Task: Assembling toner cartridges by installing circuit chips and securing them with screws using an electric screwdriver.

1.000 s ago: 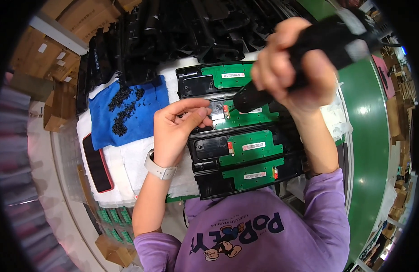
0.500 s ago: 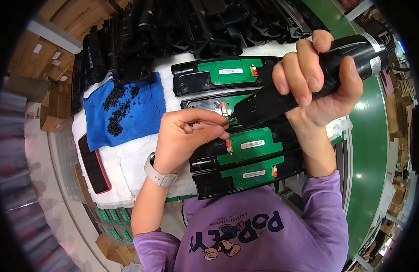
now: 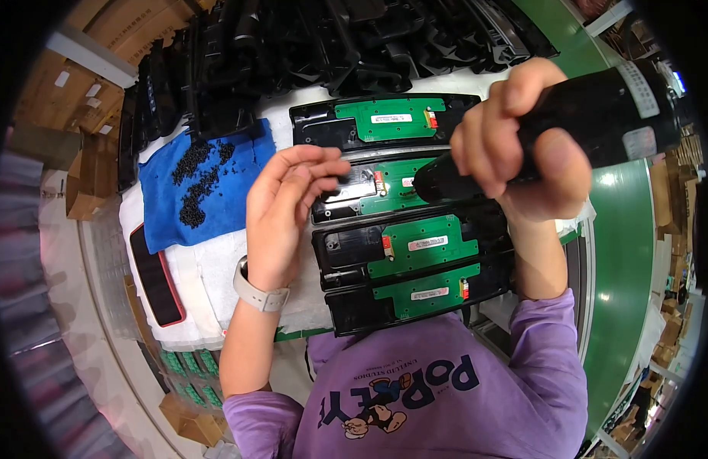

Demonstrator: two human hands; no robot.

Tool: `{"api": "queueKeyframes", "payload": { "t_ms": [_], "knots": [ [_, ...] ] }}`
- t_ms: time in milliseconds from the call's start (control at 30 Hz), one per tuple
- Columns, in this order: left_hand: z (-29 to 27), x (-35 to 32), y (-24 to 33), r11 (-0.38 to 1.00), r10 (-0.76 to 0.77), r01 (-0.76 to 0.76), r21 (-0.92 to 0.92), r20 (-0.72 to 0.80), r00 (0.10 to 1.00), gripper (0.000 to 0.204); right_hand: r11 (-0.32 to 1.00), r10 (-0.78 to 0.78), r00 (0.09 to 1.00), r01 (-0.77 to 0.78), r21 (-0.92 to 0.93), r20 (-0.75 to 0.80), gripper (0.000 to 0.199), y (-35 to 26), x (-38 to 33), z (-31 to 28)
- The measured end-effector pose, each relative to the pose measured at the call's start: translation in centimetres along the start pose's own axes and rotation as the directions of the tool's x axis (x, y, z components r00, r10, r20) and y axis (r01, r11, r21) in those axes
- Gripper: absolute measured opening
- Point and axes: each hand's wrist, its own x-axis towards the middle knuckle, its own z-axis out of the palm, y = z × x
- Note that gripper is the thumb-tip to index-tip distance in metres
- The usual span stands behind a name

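Observation:
My right hand (image 3: 515,145) is wrapped round a thick black electric screwdriver (image 3: 576,115). Its tapered nose points left and down over the green circuit board (image 3: 396,174) of the second panel from the back; the bit's contact is hidden. To the left, my left hand (image 3: 281,203) hovers beside that black panel (image 3: 342,191), raised off it. Its fingers are curled in toward the thumb and blurred at the tips; anything between them is too small to make out. Each of the several black panels in the row carries a green board with a white label and a red connector.
A blue cloth (image 3: 235,195) with piles of tiny black screws (image 3: 193,206) lies left of the panels. A red-edged phone (image 3: 156,279) rests nearer me. Black plastic housings (image 3: 308,46) crowd the table's far side. A green surface (image 3: 618,252) runs along the right.
My left hand has drawn back left from the screwdriver's tip, ending its pinch there. The screwdriver has shifted slightly right, baring more of the second board.

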Motion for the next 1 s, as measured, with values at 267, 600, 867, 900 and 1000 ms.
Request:
{"api": "queueKeyframes", "payload": {
  "t_ms": [267,600,867,900,1000],
  "knots": [
    [-0.4,0.4,-0.6,1.000,0.010,-0.010,-0.011,-0.054,0.999,0.021,0.971,0.083,0.989,-0.108,-0.213,-0.121,0.021,0.8,-0.6,0.9],
    [-0.5,0.7,-0.9,0.984,-0.148,0.144,0.106,0.030,0.989,0.018,0.922,0.149,0.986,-0.109,-0.372,0.080,0.027,2.4,-0.5,1.7],
    [-0.5,0.7,-1.2,0.993,-0.111,0.111,0.040,0.002,0.994,0.007,0.916,0.137,0.987,-0.093,-0.391,0.085,0.026,2.0,-0.3,1.9],
    [-0.6,0.6,-1.1,0.993,-0.110,0.110,0.040,0.004,0.994,0.007,0.916,0.121,0.992,-0.093,-0.391,0.048,0.028,2.0,-0.4,1.5],
    [-0.5,0.3,-0.4,0.995,-0.085,0.081,0.064,0.046,0.995,0.008,0.974,0.149,0.988,-0.137,-0.182,0.049,0.037,-0.1,0.0,0.2]
  ]
}}
